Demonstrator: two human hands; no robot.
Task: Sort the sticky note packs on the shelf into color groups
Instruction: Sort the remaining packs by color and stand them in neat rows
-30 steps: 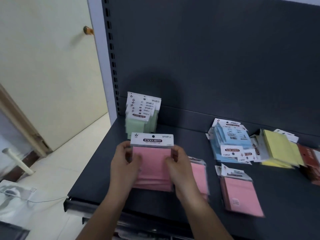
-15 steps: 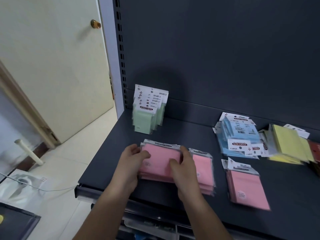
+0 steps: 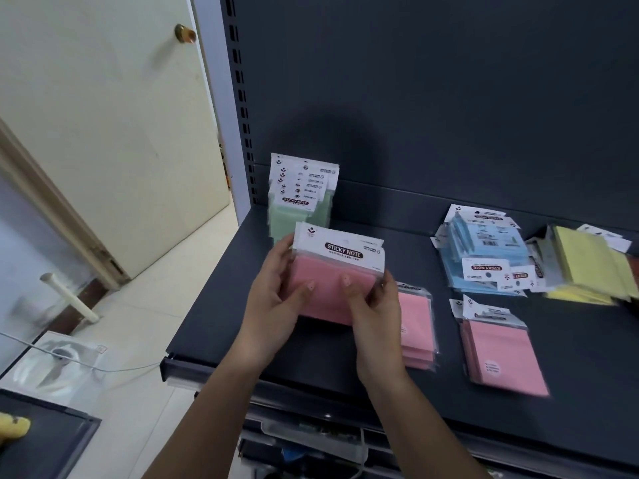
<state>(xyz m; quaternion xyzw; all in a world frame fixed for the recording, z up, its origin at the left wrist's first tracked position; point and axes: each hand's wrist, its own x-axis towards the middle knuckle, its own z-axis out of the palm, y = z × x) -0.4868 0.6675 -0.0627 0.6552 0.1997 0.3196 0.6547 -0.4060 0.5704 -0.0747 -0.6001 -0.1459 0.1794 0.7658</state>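
Observation:
A stack of pink sticky note packs (image 3: 332,281) stands upright above the dark shelf (image 3: 221,305), its white "STICKY NOTE" header facing me. My left hand (image 3: 273,302) grips its left side and my right hand (image 3: 377,312) its right side. Behind it green packs (image 3: 297,202) lean against the back panel. More pink packs (image 3: 416,326) lie flat just right of my right hand, and another pink pile (image 3: 501,354) lies further right. A blue pile (image 3: 484,257) and a yellow pile (image 3: 584,267) lie at the back right.
The shelf's slotted upright (image 3: 238,98) rises at the left. A cream door (image 3: 103,115) with a brass knob stands beyond it. The shelf's front edge (image 3: 193,371) runs under my forearms. Something reddish shows at the far right edge, behind the yellow pile.
Half a second ago the pink stack lay flat on the shelf under both hands. Now it is raised upright and sits closer to the green packs.

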